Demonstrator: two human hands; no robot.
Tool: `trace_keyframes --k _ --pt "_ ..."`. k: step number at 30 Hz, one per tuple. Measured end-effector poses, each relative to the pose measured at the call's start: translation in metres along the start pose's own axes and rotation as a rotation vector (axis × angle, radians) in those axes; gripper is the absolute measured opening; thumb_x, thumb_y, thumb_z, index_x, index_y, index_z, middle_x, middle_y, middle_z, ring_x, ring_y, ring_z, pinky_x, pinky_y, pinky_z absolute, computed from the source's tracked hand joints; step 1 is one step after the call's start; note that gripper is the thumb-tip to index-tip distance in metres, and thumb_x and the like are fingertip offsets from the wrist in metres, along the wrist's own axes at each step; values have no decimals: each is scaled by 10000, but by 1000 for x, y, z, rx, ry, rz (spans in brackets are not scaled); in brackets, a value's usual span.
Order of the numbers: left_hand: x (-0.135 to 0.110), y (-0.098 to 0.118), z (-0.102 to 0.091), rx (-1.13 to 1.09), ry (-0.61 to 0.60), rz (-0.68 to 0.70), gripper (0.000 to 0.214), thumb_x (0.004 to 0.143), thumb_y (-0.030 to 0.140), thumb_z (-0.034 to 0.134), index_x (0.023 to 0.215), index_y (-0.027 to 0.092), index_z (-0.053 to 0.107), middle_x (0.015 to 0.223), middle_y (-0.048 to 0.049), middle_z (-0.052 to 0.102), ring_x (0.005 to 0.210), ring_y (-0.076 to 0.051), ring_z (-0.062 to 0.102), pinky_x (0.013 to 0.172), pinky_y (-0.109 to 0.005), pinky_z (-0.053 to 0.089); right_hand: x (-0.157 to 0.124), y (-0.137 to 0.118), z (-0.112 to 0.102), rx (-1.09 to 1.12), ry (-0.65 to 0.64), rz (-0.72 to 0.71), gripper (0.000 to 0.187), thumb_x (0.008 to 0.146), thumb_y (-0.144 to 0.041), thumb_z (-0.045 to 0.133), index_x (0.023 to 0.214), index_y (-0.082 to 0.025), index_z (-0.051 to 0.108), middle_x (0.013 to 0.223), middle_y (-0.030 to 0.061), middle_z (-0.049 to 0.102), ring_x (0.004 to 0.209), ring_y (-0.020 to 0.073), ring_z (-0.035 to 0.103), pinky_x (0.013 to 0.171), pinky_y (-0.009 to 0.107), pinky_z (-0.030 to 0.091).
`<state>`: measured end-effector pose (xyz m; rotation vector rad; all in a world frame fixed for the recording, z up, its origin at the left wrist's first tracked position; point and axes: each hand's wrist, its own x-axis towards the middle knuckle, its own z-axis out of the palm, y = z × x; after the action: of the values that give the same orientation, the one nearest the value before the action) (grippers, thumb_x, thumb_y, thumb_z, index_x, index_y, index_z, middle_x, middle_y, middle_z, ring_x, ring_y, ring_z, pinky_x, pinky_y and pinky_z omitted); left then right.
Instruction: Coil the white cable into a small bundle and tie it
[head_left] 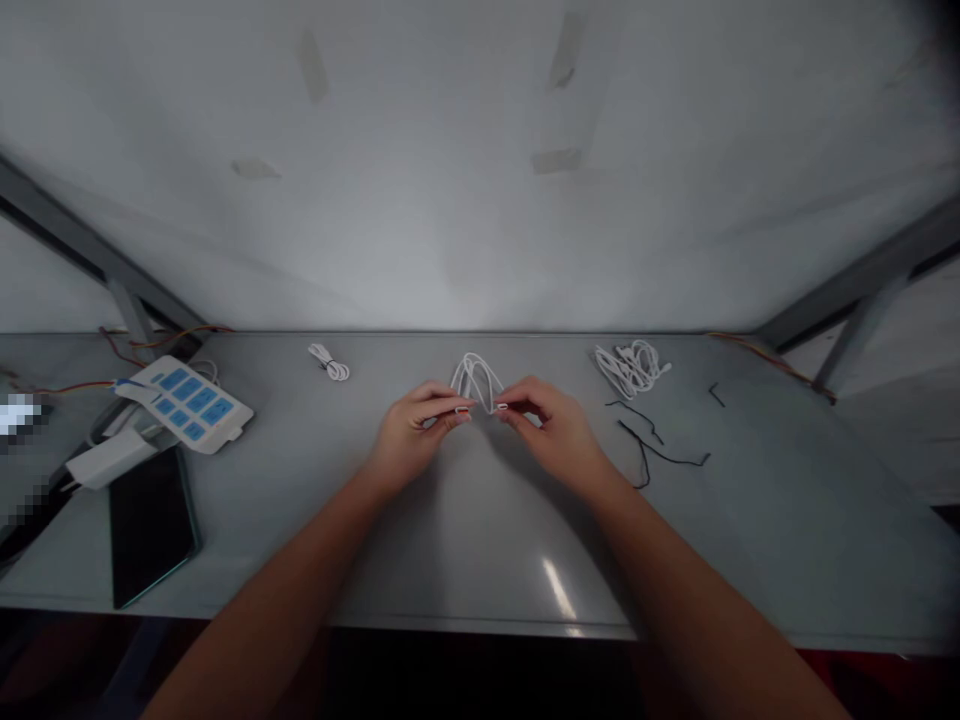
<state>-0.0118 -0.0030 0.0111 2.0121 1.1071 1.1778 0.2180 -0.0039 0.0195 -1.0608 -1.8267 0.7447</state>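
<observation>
A white charging cable hangs in loops between my two hands, over the middle of the grey table. My left hand pinches one plug end, which shows a bit of orange at its tip. The other plug end is pinched by my right hand, a short gap away from the first. Both ends point towards me. To the right of my right hand lies a loose heap of white cables. Several black twist ties are scattered in front of that heap. Beyond my left hand, a small white cable bundle is tied with black.
On the left stand a white power strip with blue sockets, a white charger and a dark tablet near the front edge. A pale wall with tape pieces rises behind the table. Metal struts flank both sides.
</observation>
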Motion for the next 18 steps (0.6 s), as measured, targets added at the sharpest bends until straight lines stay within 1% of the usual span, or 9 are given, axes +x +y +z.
trace_keyframes --k 4,6,8,11,12,13,15,17,18 --pt "0 3 2 -15 -11 -8 184 944 355 698 1061 279 817 975 -54 722 855 -163 657 770 -290 536 0 -4 2 10 4 18 75 915 -271 652 937 -264 723 915 38 705 845 201 657 750 353 529" --pt "0 3 2 -39 -14 -45 215 947 383 684 1071 263 811 980 -63 720 849 -165 653 753 -286 532 0 -5 2 52 22 62 58 889 -289 677 910 -254 718 894 36 707 821 195 661 746 353 542" --pt "1 -2 -2 -65 21 -125 279 960 424 644 1090 228 795 1033 -81 721 820 -161 644 726 -281 523 2 -4 0 144 66 187 105 863 -336 702 897 -236 697 829 30 703 748 186 665 680 336 553" --pt "4 -22 -16 -50 166 -321 409 966 492 574 1160 172 742 1067 -97 724 692 -139 594 656 -275 486 7 2 -12 332 200 448 220 800 -394 756 871 -221 641 787 28 696 655 184 676 511 287 522" --pt "5 -30 -22 -15 218 -398 451 965 509 552 1198 161 720 999 -88 728 659 -143 577 631 -275 466 8 6 -18 386 239 530 233 775 -383 775 848 -219 626 793 32 698 643 187 683 471 275 506" --pt "5 -38 -29 45 249 -470 457 968 500 526 1190 149 715 930 -77 724 671 -160 588 637 -278 458 10 9 -24 429 268 605 228 755 -352 789 816 -218 613 796 36 700 631 186 686 444 266 492" --pt "6 -48 -40 246 235 -572 413 976 445 481 1063 132 736 834 -75 711 741 -203 626 687 -296 457 12 15 -34 486 280 741 198 741 -260 787 750 -216 594 751 36 692 581 174 672 417 257 480" --pt "6 -50 -45 437 199 -620 383 981 396 453 990 134 732 853 -99 721 828 -243 655 745 -322 459 13 18 -40 521 240 832 194 746 -179 769 713 -212 581 679 30 673 531 163 652 425 262 495" --pt "5 -48 -45 502 175 -637 373 984 382 446 994 137 727 888 -113 731 863 -257 663 766 -334 459 12 19 -41 531 206 857 203 749 -151 764 706 -210 575 653 28 667 512 162 646 438 269 510"
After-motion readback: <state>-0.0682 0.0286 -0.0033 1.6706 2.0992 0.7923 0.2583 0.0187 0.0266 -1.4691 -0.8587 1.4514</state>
